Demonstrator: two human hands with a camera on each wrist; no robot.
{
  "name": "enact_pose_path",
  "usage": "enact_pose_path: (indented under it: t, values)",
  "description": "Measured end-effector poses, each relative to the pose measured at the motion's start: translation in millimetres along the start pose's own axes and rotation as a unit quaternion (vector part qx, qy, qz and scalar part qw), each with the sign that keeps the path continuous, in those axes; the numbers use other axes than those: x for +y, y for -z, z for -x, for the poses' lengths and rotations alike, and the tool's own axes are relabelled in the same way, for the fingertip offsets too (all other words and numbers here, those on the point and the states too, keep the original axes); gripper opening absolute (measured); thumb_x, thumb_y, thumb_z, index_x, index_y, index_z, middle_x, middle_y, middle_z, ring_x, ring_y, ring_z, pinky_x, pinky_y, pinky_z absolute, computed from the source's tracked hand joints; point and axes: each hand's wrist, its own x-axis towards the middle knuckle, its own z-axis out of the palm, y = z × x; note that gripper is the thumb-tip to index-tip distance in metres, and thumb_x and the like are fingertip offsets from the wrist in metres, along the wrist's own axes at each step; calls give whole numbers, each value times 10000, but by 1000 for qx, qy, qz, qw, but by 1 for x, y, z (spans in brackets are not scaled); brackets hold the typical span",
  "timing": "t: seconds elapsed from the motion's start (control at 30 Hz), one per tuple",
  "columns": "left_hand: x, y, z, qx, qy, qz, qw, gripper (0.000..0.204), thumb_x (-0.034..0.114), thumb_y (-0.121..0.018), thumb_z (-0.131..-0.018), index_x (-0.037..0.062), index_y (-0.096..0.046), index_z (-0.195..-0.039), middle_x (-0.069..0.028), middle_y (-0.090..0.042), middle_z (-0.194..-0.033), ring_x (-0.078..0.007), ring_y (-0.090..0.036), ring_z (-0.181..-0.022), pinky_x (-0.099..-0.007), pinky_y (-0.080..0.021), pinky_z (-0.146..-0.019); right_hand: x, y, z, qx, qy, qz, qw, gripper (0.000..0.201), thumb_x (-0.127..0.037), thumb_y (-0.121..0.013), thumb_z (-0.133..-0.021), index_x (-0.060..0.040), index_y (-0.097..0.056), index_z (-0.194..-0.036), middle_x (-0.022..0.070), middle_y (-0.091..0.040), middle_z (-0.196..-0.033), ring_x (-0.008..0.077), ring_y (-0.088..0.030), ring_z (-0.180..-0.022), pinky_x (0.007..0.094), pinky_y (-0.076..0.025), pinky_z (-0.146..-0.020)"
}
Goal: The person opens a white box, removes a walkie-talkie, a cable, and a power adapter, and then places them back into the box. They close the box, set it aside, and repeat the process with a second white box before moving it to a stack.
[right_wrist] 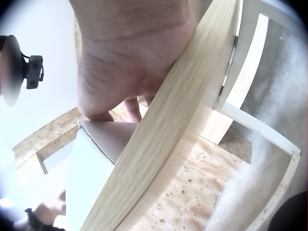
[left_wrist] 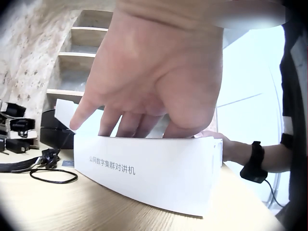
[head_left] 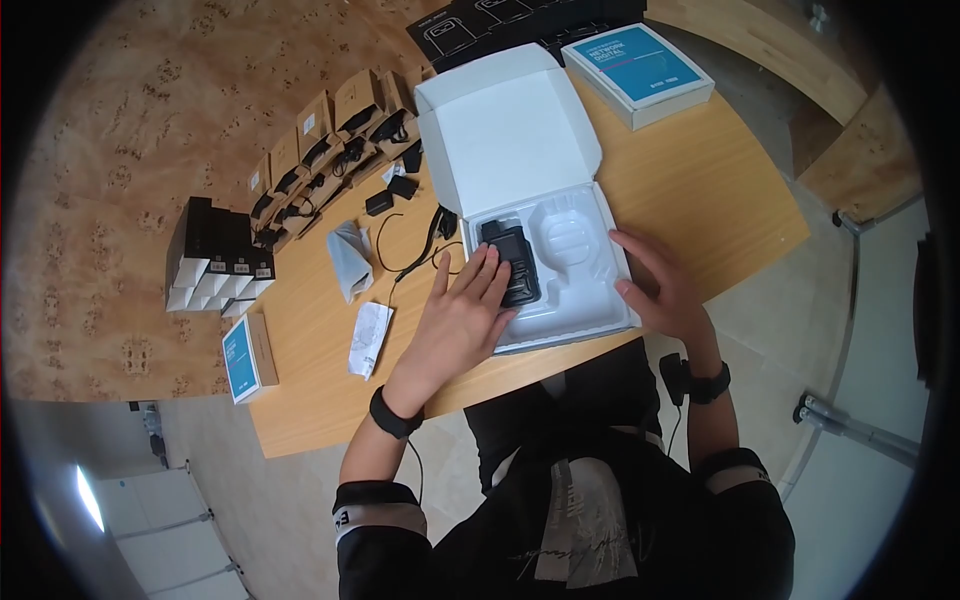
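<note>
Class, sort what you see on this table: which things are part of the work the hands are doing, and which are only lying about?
In hand:
left hand, fingers straight on the black radio
right hand, resting on the open white box
white tray in the box

Lying about:
blue-topped box
black cord
row of brown cartons
folded papers

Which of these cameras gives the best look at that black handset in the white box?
The head view: the black handset lies in the white box tray under the left hand fingers. The left wrist view shows only the box's outer wall; the right wrist view shows a box corner, no handset.
</note>
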Motion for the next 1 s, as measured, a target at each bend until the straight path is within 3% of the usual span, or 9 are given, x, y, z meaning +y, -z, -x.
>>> enact_pose_path:
  t: [0.07,0.17,0.2,0.27,0.4,0.63,0.73,0.87,1.0]
  values:
    - [-8,9,4,25,5,31,999,458,187,-692,-913,-39,-613,-1304,-208,-643,-1327,-362,-575,-1296,-530,-350,-1165,0,1,-3,0,4,-1,1000,529,-144,-720,-870,-101,-599,-1383,170,-596,-1385,352,-580,-1240,406,-463,-1049]
    - [-35,22,19,169,146,139,965,334,106,-707,-898,-17,-683,-1208,-230,-687,-1222,-392,-654,-1155,-422,-530,-983,2,-1,-1,-4,-3,12,1000,533,-146,-719,-870,-108,-598,-1388,169,-590,-1393,353,-573,-1248,405,-464,-1048]
    - [-46,23,23,170,150,138,964,334,106,-707,-898,-17,-683,-1208,-230,-687,-1222,-392,-654,-1155,-422,-530,-983,2,-1,-1,-6,-12,4,1000,535,-144,-717,-870,-108,-596,-1390,168,-587,-1398,352,-569,-1254,405,-463,-1051]
    - [-65,30,25,30,292,178,939,371,127,-712,-903,-28,-668,-1238,-237,-675,-1254,-402,-659,-1144,-396,-528,-975,2,0,-1,-15,-14,-3,1000,537,-142,-715,-870,-108,-595,-1392,167,-584,-1403,350,-564,-1259,406,-462,-1053]
    - [-98,2,24,41,159,58,985,515,174,-760,-858,-4,-604,-1315,-247,-717,-1081,-401,-694,-1025,-415,-548,-889,3,-1,-1,-13,-22,-11,1000,535,-138,-707,-875,-111,-594,-1396,170,-579,-1409,347,-563,-1258,410,-460,-1056]
    - [-129,-27,-2,-71,270,81,957,481,164,-735,-781,14,-615,-1222,-186,-718,-841,-400,-694,-772,-458,-562,-740,2,-1,0,-7,-21,-11,1000,526,-137,-712,-876,-109,-601,-1390,171,-591,-1393,338,-577,-1241,405,-468,-1046]
    - [-149,-15,6,-115,248,157,949,396,100,-726,-798,2,-640,-1172,-136,-703,-774,-292,-695,-701,-360,-554,-685,1,0,0,-2,-11,-16,1000,527,-139,-717,-876,-105,-600,-1389,165,-595,-1389,333,-582,-1234,404,-471,-1042]
    - [-150,38,18,98,243,350,899,279,-79,-634,-902,-14,-649,-1173,4,-631,-826,-92,-680,-810,-245,-530,-729,2,1,-1,-12,-18,-13,1000,526,-139,-718,-875,-100,-600,-1387,161,-591,-1397,333,-581,-1241,401,-471,-1042]
    - [-117,93,19,194,175,473,841,299,-131,-619,-925,-34,-626,-1208,-4,-593,-927,-146,-695,-909,-270,-543,-865,0,1,-3,-13,-17,-10,1000,527,-135,-717,-873,-95,-599,-1385,163,-587,-1402,338,-580,-1252,403,-467,-1048]
